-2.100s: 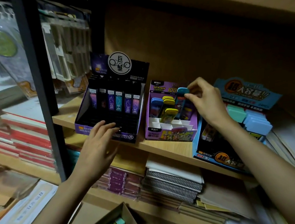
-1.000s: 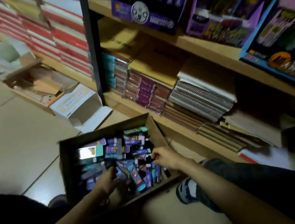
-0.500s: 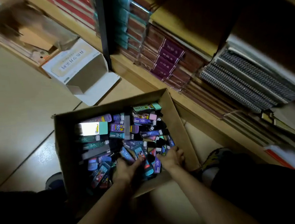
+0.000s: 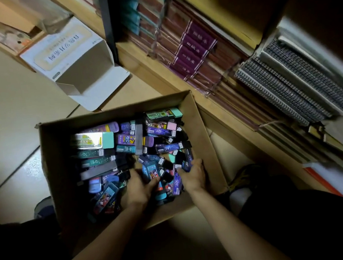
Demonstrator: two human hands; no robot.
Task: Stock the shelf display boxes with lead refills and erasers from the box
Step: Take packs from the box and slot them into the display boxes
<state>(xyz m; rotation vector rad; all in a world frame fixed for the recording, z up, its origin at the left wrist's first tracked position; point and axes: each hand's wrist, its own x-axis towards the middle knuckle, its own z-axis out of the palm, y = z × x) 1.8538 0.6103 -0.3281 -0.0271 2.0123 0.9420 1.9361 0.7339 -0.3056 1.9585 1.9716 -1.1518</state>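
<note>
An open cardboard box (image 4: 207, 147) on the floor holds a jumble of several lead refill cases (image 4: 168, 147) and sleeved erasers (image 4: 92, 139). Both my hands are down in its near right part. My left hand (image 4: 139, 187) curls round a blue eraser with a picture sleeve (image 4: 150, 170), with its fingertips buried in the pile. My right hand (image 4: 193, 174) grips a purple lead refill case (image 4: 187, 159) against the box's right wall. The shelf display boxes are out of view.
An empty white carton (image 4: 83, 75) lies open on the floor behind the box. The wooden bottom shelf (image 4: 223, 113) to the right holds purple and red notebooks (image 4: 194, 51) and spiral pads (image 4: 287, 86). My shoe (image 4: 241, 177) is beside the box.
My view dropped from the shelf display boxes to the floor box. Both hands came down into it and have closed in on items at its near right side.
</note>
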